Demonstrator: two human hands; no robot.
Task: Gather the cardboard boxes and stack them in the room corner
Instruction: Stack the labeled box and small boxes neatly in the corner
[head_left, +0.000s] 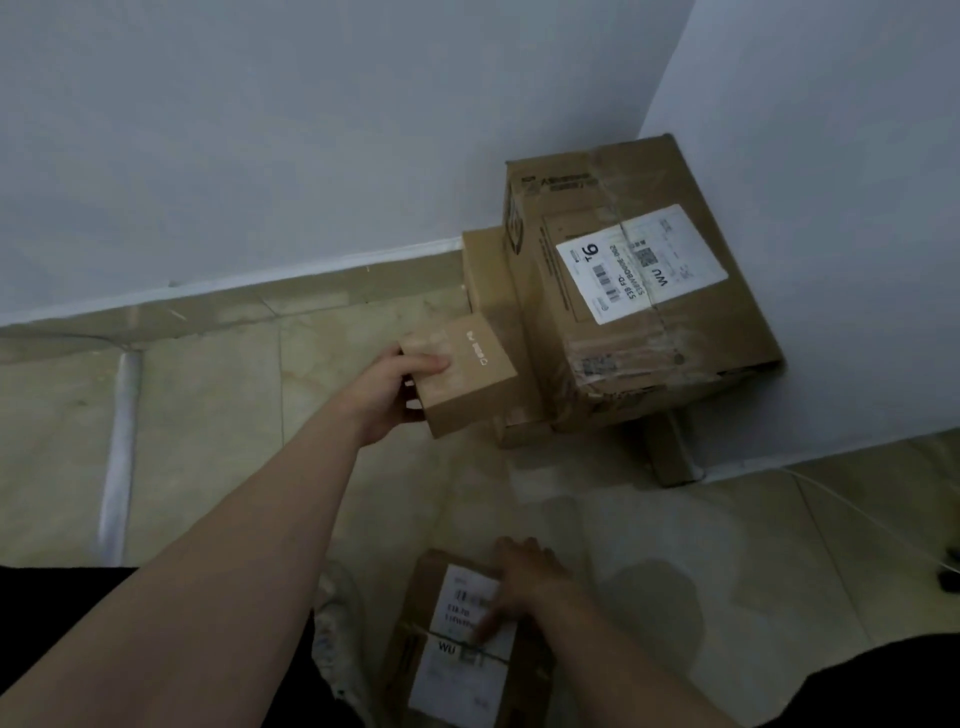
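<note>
A large cardboard box (639, 322) with a white shipping label sits on top of a flatter box (488, 275) in the room corner. My left hand (389, 395) grips a small plain cardboard box (467, 379) and holds it in the air beside the stack's left front edge. Low in the view, my right hand (524, 587) rests on top of a labelled cardboard box (457, 660), fingers spread over its white label and around its far edge.
Two pale walls (311, 130) meet behind the stack. A narrow cardboard piece (670, 452) leans at the base of the right wall. Beige tiled floor (208, 441) spreads to the left; a thin white cable (857, 514) runs along the right.
</note>
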